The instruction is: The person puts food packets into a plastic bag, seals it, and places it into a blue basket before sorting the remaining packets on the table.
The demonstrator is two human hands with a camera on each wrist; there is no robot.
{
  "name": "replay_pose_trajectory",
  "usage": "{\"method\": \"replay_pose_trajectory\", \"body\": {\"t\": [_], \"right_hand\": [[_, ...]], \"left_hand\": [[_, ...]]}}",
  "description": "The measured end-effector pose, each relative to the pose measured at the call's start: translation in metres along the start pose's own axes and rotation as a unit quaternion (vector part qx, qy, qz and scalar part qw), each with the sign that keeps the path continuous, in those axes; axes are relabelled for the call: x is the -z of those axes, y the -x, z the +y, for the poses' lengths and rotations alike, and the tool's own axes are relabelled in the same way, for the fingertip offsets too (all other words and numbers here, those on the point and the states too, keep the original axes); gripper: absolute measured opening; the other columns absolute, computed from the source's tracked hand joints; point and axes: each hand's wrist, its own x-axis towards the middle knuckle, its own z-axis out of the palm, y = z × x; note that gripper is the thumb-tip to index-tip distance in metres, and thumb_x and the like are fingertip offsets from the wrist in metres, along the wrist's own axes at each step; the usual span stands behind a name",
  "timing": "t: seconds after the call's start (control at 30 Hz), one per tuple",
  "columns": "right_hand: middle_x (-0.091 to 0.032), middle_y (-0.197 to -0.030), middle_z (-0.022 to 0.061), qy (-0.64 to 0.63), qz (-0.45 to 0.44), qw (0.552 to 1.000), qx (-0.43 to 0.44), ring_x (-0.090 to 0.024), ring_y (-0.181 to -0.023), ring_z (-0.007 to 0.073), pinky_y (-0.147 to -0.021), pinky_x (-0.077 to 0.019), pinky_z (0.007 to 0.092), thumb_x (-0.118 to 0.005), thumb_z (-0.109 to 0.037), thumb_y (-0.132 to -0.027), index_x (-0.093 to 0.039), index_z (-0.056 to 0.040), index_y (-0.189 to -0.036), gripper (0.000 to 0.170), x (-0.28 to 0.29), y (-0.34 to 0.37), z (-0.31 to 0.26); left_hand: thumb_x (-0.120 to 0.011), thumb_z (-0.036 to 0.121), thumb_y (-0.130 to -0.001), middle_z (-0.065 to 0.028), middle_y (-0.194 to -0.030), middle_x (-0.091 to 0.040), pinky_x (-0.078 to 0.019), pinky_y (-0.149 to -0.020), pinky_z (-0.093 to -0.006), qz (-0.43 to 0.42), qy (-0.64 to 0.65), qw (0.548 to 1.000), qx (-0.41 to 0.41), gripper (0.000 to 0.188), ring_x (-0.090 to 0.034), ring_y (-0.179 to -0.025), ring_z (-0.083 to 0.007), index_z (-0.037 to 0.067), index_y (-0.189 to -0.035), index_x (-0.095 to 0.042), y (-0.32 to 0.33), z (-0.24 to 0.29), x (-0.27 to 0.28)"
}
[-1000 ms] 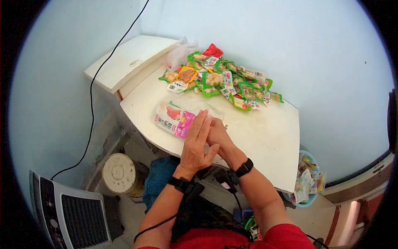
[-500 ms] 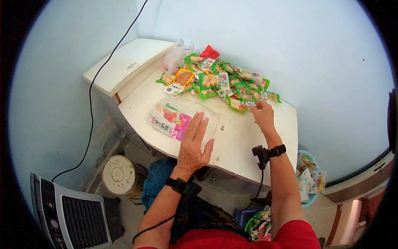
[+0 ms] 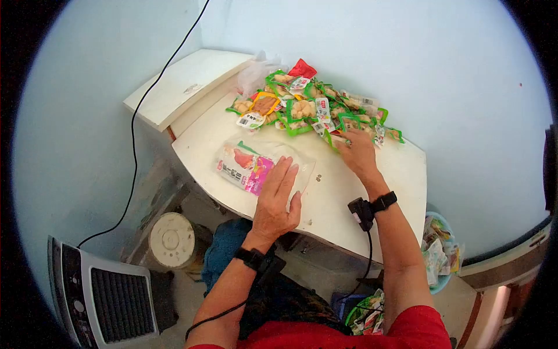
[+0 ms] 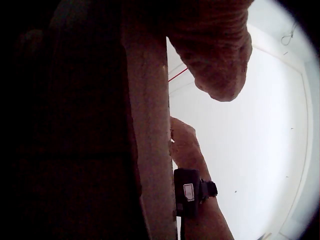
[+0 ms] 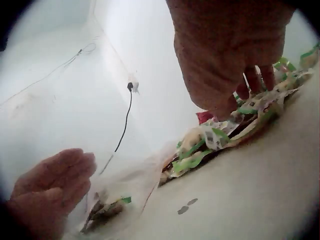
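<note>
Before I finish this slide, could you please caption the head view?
Right hand at a pile of food packets on a white table, left hand at the edge of a printed bag.

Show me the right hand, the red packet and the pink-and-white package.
Right hand (image 3: 360, 153): head view, on the back of the hand.
Red packet (image 3: 303, 69): head view, on its middle.
Pink-and-white package (image 3: 246, 168): head view, on its printed face.

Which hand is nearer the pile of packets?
Right. The right hand is at the near edge of the pile; the left hand is apart from it, at the pink-labelled bag.
</note>
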Motion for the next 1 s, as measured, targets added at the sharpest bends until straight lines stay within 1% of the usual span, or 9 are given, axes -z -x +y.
{"method": "replay_pose_trajectory", "body": {"t": [0.07,0.27,0.37,0.47,0.57,0.67,0.77,0.87,1.0], "right_hand": [[-0.066,-0.105,0.0206,-0.041,-0.058,0.997,-0.028,-0.059,-0.103,0.0376,-0.088,-0.0490,0.0477,-0.073,-0.020,-0.075,-0.072,-0.0064,-0.103,0.031,0.005,-0.008,-0.024],[-0.069,-0.093,0.0177,0.046,-0.080,0.995,-0.037,-0.064,-0.089,0.0364,-0.079,-0.0520,0.0484,-0.067,-0.011,-0.077,-0.072,-0.0070,-0.089,0.014,-0.022,-0.013,-0.018],[-0.068,-0.082,0.0163,0.010,-0.046,0.999,-0.027,-0.065,-0.080,0.0360,-0.074,-0.0534,0.0458,-0.061,-0.004,-0.077,-0.070,-0.0057,-0.084,0.011,0.002,-0.002,-0.041],[-0.067,-0.076,0.0161,-0.166,-0.067,0.982,-0.057,-0.066,-0.074,0.0334,-0.070,-0.0540,0.0401,-0.057,0.001,-0.076,-0.067,-0.0029,-0.082,0.012,0.025,0.016,-0.039],[-0.070,-0.083,0.0147,-0.168,-0.068,0.983,-0.028,-0.069,-0.089,0.0208,-0.077,-0.0539,0.0319,-0.050,0.008,-0.078,-0.067,0.0048,-0.081,0.017,0.045,0.037,-0.023],[-0.071,-0.084,0.0132,-0.223,-0.094,0.967,-0.077,-0.067,-0.087,0.0180,-0.078,-0.0527,0.0293,-0.054,0.008,-0.078,-0.067,0.0058,-0.079,0.013,0.061,0.052,-0.004],[-0.072,-0.080,0.0132,-0.260,-0.063,0.948,-0.170,-0.065,-0.073,0.0180,-0.065,-0.0511,0.0332,-0.062,-0.001,-0.077,-0.066,0.0028,-0.066,0.012,0.060,0.063,0.008],[-0.070,-0.078,0.0115,-0.348,-0.091,0.890,-0.281,-0.064,-0.075,0.0155,-0.069,-0.0511,0.0300,-0.070,-0.007,-0.076,-0.068,0.0029,-0.069,0.012,0.068,0.061,0.007],[-0.068,-0.086,0.0111,-0.199,-0.104,0.945,-0.237,-0.065,-0.078,0.0191,-0.078,-0.0530,0.0300,-0.077,-0.005,-0.070,-0.066,0.0018,-0.105,0.037,0.059,0.070,0.011]], "left_hand": [[-0.058,-0.005,-0.077,-0.0256,-0.144,-0.045,-0.0347,-0.113,-0.0462,-0.002,-0.001,1.000,0.001,0.059,-0.043,-0.135,-0.0414,-0.004,-0.135,-0.049,0.000,0.000,0.000],[-0.058,-0.005,-0.076,-0.0256,-0.143,-0.046,-0.0353,-0.112,-0.0460,0.001,0.002,1.000,0.002,0.059,-0.043,-0.135,-0.0413,-0.005,-0.135,-0.049,0.001,-0.002,0.000],[-0.057,-0.005,-0.077,-0.0258,-0.142,-0.047,-0.0356,-0.112,-0.0459,0.008,0.000,1.000,0.006,0.059,-0.044,-0.134,-0.0414,-0.005,-0.135,-0.049,0.001,-0.002,-0.001],[-0.057,-0.005,-0.077,-0.0262,-0.142,-0.047,-0.0358,-0.112,-0.0458,0.012,0.002,1.000,0.013,0.059,-0.045,-0.133,-0.0418,-0.005,-0.135,-0.049,0.001,-0.002,-0.002],[-0.057,-0.004,-0.077,-0.0260,-0.141,-0.047,-0.0364,-0.111,-0.0459,0.012,0.001,1.000,0.013,0.059,-0.044,-0.134,-0.0419,-0.005,-0.135,-0.048,0.001,-0.003,-0.002],[-0.057,-0.003,-0.077,-0.0253,-0.142,-0.046,-0.0371,-0.111,-0.0459,0.008,-0.002,1.000,0.010,0.058,-0.042,-0.135,-0.0413,-0.006,-0.134,-0.049,0.003,-0.007,-0.003],[-0.056,-0.003,-0.077,-0.0249,-0.142,-0.045,-0.0364,-0.111,-0.0457,0.004,0.011,1.000,0.019,0.058,-0.042,-0.135,-0.0410,-0.006,-0.135,-0.048,0.002,-0.004,-0.002],[-0.056,-0.005,-0.077,-0.0255,-0.142,-0.047,-0.0362,-0.111,-0.0456,0.009,0.006,1.000,0.013,0.060,-0.044,-0.133,-0.0414,-0.003,-0.136,-0.048,0.002,-0.005,-0.002],[-0.056,-0.006,-0.077,-0.0256,-0.141,-0.047,-0.0367,-0.111,-0.0457,0.008,0.004,1.000,0.007,0.060,-0.045,-0.133,-0.0417,-0.004,-0.136,-0.048,0.002,-0.005,-0.002]]}}
